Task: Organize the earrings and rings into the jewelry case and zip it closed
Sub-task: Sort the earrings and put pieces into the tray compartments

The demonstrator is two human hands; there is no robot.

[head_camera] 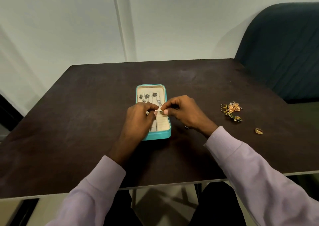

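Dark table (86,122), teal chair (284,53) far right. Open teal jewelry case (156,136) sits centre, silver earrings (148,96) already pinned in its far half. Both hands over the case: left hand (139,115) and right hand (183,111) each pinch a tiny piece (162,111) between fingertips (too small to identify). Probably mid-placement; next it needs seating in a slot. Gold pile (231,110) and a lone ring (259,131) wait well right, nothing blocking the reach.

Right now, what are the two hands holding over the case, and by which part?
The left hand and the right hand pinch one tiny metal piece between their fingertips over the jewelry case. It is too small to tell which part.
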